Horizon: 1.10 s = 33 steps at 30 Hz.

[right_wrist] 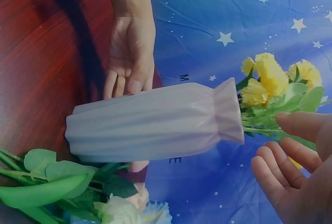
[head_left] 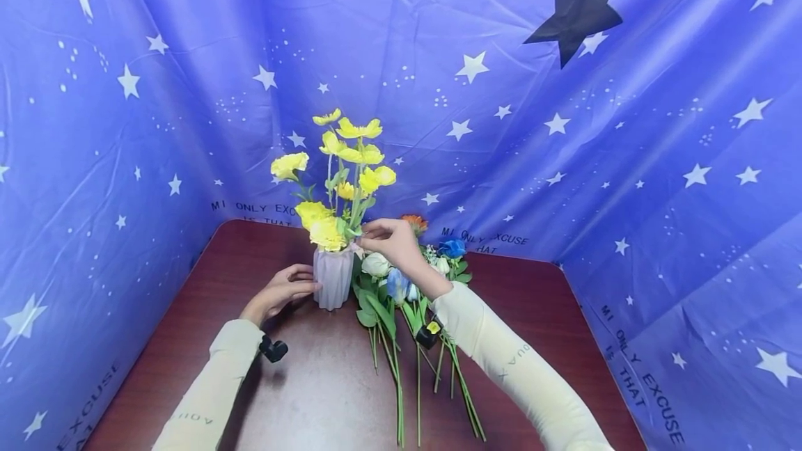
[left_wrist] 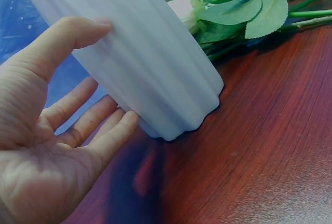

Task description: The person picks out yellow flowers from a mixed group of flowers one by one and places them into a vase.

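Observation:
A pale lilac, fluted vase (head_left: 333,278) stands upright on the table, holding several tall yellow flowers (head_left: 359,129) and fuller yellow blooms (head_left: 327,234) at its mouth. My left hand (head_left: 285,289) is at the vase's left side. In the left wrist view its thumb (left_wrist: 85,31) lies against the fluted wall, the other fingers loosely extended along the edge. My right hand (head_left: 393,242) is beside the stems just above the rim. In the right wrist view its thumb (right_wrist: 303,124) and forefinger stand apart near green leaves (right_wrist: 295,99), the other fingers loosely bent.
Right of the vase lies a bunch of flowers: white roses (head_left: 376,265), a pale blue bloom (head_left: 397,285), a deep blue one (head_left: 452,248) and an orange one (head_left: 414,223). Their long green stems (head_left: 399,395) point toward the front of the dark red table (head_left: 301,395). A starry blue cloth (head_left: 401,40) encloses the back and sides.

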Available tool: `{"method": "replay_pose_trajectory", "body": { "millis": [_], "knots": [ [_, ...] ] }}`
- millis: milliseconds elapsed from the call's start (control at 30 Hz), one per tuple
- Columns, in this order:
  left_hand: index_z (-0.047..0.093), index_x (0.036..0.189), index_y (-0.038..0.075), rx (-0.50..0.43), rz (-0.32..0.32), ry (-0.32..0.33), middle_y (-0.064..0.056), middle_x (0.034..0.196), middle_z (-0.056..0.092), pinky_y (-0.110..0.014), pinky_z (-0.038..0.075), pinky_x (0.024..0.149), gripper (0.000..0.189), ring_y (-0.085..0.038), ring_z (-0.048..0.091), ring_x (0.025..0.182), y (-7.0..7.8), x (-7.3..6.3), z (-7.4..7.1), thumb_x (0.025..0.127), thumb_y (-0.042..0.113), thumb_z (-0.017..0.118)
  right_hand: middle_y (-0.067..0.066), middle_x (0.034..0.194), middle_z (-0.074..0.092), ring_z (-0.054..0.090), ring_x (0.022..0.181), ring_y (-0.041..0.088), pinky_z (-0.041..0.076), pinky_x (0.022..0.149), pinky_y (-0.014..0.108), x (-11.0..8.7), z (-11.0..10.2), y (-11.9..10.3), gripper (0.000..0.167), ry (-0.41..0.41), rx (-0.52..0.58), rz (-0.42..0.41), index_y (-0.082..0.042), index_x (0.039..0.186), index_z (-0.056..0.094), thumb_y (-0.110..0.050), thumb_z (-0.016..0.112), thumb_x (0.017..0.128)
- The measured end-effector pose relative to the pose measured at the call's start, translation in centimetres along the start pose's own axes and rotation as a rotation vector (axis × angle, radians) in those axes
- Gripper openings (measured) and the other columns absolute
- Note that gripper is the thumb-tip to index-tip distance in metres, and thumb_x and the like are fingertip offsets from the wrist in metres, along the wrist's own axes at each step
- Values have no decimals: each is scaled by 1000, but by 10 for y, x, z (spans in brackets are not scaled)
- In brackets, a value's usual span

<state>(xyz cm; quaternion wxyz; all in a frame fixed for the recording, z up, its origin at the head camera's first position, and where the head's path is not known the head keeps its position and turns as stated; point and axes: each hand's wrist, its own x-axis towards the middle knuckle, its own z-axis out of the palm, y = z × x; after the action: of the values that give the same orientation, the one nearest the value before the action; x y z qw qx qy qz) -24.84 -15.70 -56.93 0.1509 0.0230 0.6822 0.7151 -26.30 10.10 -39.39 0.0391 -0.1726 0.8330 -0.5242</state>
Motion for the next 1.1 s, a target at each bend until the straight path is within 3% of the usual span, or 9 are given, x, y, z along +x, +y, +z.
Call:
{"method": "replay_pose_trajectory", "body": {
  "millis": [400,600,967,1100],
  "knots": [
    [44,137,-11,99,-3,19,-31,136,53,-47,54,104,63,-19,62,109,6,1,-2,88,10,77,16,97,76,70,82,14,61,85,43,-9,-14,3,30,30,29,43,-3,111,76,-15,83,85],
    [44,139,-11,139,-5,19,-33,137,53,-51,52,106,65,-27,60,115,14,1,-1,88,12,77,12,96,77,70,84,14,60,80,31,-16,-25,5,28,61,19,54,-4,110,77,-15,83,85],
    [48,136,-10,194,21,29,-31,132,58,-42,57,98,63,-27,61,114,15,4,-4,86,13,80,11,98,77,68,83,11,59,82,30,-30,-50,9,31,83,8,49,-4,115,74,-17,81,88],
    [49,137,-9,202,22,17,-32,133,57,-46,57,99,65,-29,62,115,17,3,-6,86,14,80,12,101,77,68,84,11,58,81,29,-36,-61,13,30,103,18,47,-6,115,75,-17,81,88]
  ]
}}
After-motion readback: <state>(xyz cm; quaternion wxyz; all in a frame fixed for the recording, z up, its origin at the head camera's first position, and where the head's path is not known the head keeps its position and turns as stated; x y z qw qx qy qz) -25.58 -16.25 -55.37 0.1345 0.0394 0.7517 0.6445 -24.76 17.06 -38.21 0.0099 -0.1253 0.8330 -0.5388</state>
